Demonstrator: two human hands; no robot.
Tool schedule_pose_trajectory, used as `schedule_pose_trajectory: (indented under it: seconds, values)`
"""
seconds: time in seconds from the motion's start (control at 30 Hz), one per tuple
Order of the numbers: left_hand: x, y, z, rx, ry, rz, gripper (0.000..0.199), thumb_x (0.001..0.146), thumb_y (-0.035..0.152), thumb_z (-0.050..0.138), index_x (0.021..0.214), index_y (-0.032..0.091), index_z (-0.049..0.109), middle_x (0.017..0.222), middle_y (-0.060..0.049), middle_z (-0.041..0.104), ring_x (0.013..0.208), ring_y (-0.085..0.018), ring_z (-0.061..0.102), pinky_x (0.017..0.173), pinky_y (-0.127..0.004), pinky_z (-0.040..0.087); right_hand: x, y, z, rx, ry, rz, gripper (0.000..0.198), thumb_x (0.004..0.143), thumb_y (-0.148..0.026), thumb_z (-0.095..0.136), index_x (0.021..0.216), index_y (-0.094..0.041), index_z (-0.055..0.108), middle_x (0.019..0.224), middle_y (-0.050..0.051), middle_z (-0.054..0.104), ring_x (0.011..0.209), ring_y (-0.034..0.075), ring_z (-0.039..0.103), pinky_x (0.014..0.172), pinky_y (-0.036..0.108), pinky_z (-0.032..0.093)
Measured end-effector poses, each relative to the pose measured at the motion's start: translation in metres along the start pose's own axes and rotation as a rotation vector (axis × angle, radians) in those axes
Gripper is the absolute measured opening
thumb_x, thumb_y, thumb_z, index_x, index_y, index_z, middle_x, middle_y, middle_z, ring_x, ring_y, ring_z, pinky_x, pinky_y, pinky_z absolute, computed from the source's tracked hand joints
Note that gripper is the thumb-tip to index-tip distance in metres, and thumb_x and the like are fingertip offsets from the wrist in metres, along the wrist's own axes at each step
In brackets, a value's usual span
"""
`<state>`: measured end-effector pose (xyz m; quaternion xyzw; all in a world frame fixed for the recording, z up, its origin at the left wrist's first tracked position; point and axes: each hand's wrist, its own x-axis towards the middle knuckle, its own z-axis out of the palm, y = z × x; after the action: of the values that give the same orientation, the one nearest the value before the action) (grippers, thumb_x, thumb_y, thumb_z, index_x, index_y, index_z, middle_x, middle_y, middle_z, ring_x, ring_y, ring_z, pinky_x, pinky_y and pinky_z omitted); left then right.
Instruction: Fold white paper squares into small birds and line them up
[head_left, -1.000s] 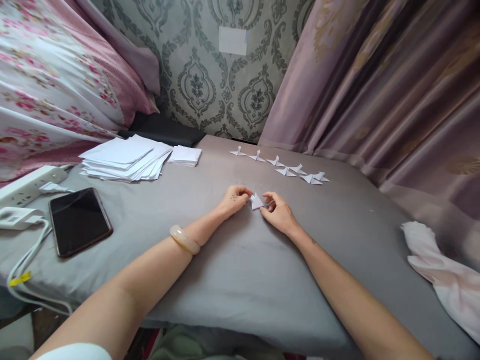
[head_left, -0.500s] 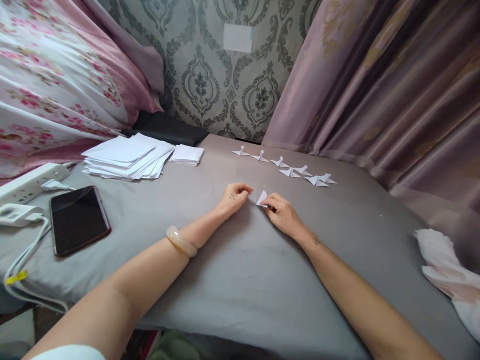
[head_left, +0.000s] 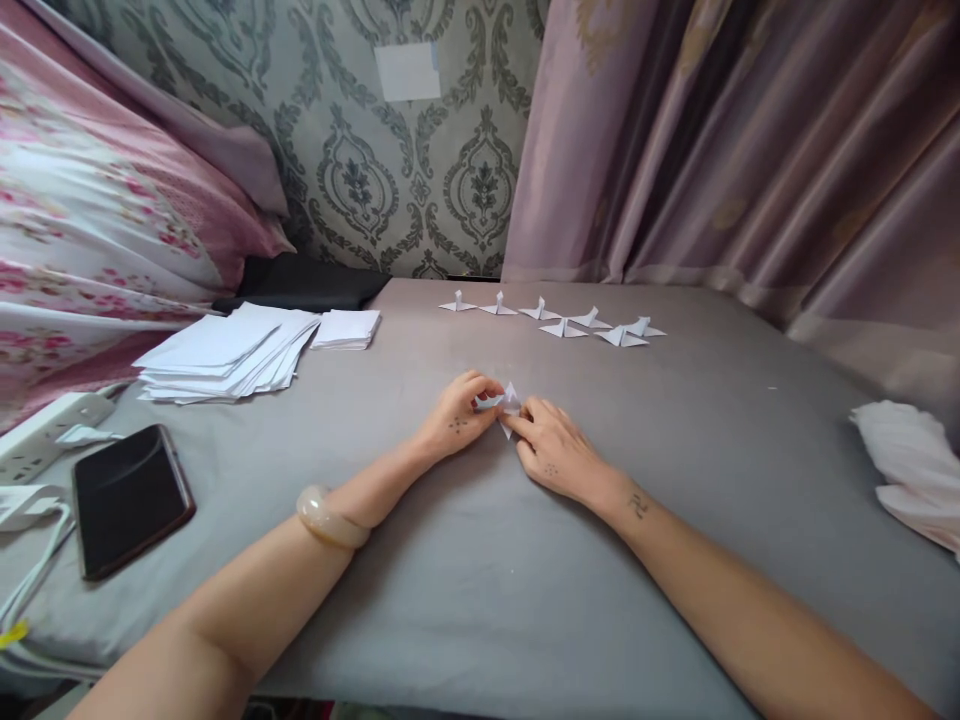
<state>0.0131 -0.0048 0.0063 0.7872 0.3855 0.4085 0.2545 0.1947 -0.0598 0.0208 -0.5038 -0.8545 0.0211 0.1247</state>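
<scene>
Between my two hands is a small folded white paper (head_left: 511, 396) with pointed corners, over the grey cloth (head_left: 450, 600). My left hand (head_left: 461, 412) pinches its left side between thumb and fingers. My right hand (head_left: 556, 440) grips it from the right, with the fingers bent close on its edge. Parts of the paper are covered by my fingertips. Beyond the hands, several folded paper birds (head_left: 541, 310) stand in a loose row with their wings spread.
To the left lie a stack of white paper sheets (head_left: 217, 360) and a smaller pile of paper squares (head_left: 346, 330). A phone (head_left: 131, 500) rests near a white power strip (head_left: 56, 435) with cables. Crumpled white cloth (head_left: 911, 450) lies at the right edge.
My left hand has come to the folded paper and now holds it together with my right hand. The paper shows more points than before. The camera view has shifted right.
</scene>
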Motion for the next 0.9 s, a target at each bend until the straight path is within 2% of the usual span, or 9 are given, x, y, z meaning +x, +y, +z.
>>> schedule_pose_trajectory:
  seconds: [0.13, 0.23, 0.4, 0.5, 0.53, 0.63, 0.73, 0.9]
  values:
    - [0.003, -0.002, 0.005, 0.037, -0.040, 0.051, 0.018, 0.079, 0.013, 0.059, 0.095, 0.018, 0.064, 0.094, -0.006, 0.062, 0.086, -0.015, 0.057, 0.072, -0.027, 0.048, 0.000, 0.000, -0.001, -0.020, -0.004, -0.005, 0.031, 0.086, -0.011, 0.040, 0.103, -0.022, 0.065, 0.093, 0.007, 0.053, 0.086, 0.019, 0.047, 0.077, 0.031, 0.037]
    - [0.006, -0.004, 0.008, 0.068, -0.072, 0.096, 0.015, 0.082, 0.012, 0.056, 0.093, 0.017, 0.064, 0.095, -0.006, 0.063, 0.087, -0.016, 0.056, 0.074, -0.028, 0.048, 0.000, 0.001, 0.000, -0.032, -0.001, -0.012, 0.031, 0.085, -0.012, 0.041, 0.103, -0.022, 0.064, 0.094, 0.007, 0.054, 0.087, 0.019, 0.047, 0.077, 0.031, 0.037]
    - [0.013, -0.007, 0.009, 0.360, -0.020, 0.211, 0.015, 0.081, 0.015, 0.059, 0.091, 0.017, 0.069, 0.100, -0.009, 0.056, 0.091, -0.019, 0.050, 0.087, -0.038, 0.044, 0.000, 0.001, 0.001, -0.023, 0.009, -0.021, 0.031, 0.083, -0.011, 0.044, 0.101, -0.022, 0.066, 0.095, 0.008, 0.056, 0.087, 0.020, 0.049, 0.078, 0.032, 0.038]
    - [0.017, -0.011, 0.008, 0.370, -0.127, 0.175, 0.008, 0.082, 0.019, 0.060, 0.078, 0.016, 0.066, 0.090, -0.007, 0.057, 0.084, -0.018, 0.051, 0.082, -0.034, 0.044, 0.001, 0.003, 0.002, 0.041, 0.034, -0.017, 0.030, 0.082, -0.011, 0.045, 0.094, -0.022, 0.069, 0.093, 0.008, 0.058, 0.085, 0.019, 0.051, 0.076, 0.032, 0.039]
    - [0.018, -0.012, 0.007, 0.356, -0.172, 0.154, 0.013, 0.083, 0.020, 0.059, 0.072, 0.015, 0.063, 0.086, -0.006, 0.058, 0.080, -0.017, 0.051, 0.079, -0.033, 0.044, 0.002, 0.005, 0.002, 0.098, 0.049, -0.002, 0.030, 0.082, -0.011, 0.045, 0.092, -0.023, 0.070, 0.092, 0.007, 0.060, 0.084, 0.019, 0.053, 0.076, 0.031, 0.040]
    - [0.021, -0.015, 0.005, 0.356, -0.266, 0.136, 0.025, 0.087, 0.024, 0.057, 0.064, 0.015, 0.057, 0.081, -0.006, 0.061, 0.075, -0.017, 0.052, 0.077, -0.032, 0.043, 0.006, 0.014, 0.007, 0.324, 0.165, 0.155, 0.029, 0.080, -0.011, 0.046, 0.087, -0.022, 0.072, 0.087, 0.004, 0.066, 0.079, 0.016, 0.057, 0.075, 0.028, 0.042]
    - [0.020, -0.014, 0.001, 0.379, -0.302, 0.191, 0.020, 0.090, 0.025, 0.054, 0.075, 0.015, 0.063, 0.090, -0.009, 0.065, 0.083, -0.019, 0.055, 0.082, -0.035, 0.042, 0.012, 0.024, 0.012, 0.435, 0.292, 0.310, 0.027, 0.077, -0.010, 0.049, 0.092, -0.019, 0.070, 0.085, 0.003, 0.067, 0.075, 0.015, 0.059, 0.074, 0.028, 0.044]
    - [0.017, -0.009, -0.003, 0.318, -0.343, 0.194, 0.022, 0.092, 0.024, 0.048, 0.093, 0.015, 0.068, 0.093, -0.010, 0.064, 0.087, -0.019, 0.057, 0.084, -0.034, 0.044, 0.019, 0.029, 0.013, 0.447, 0.188, 0.255, 0.018, 0.081, -0.025, 0.059, 0.095, -0.024, 0.070, 0.091, 0.002, 0.065, 0.075, 0.014, 0.059, 0.070, 0.027, 0.043]
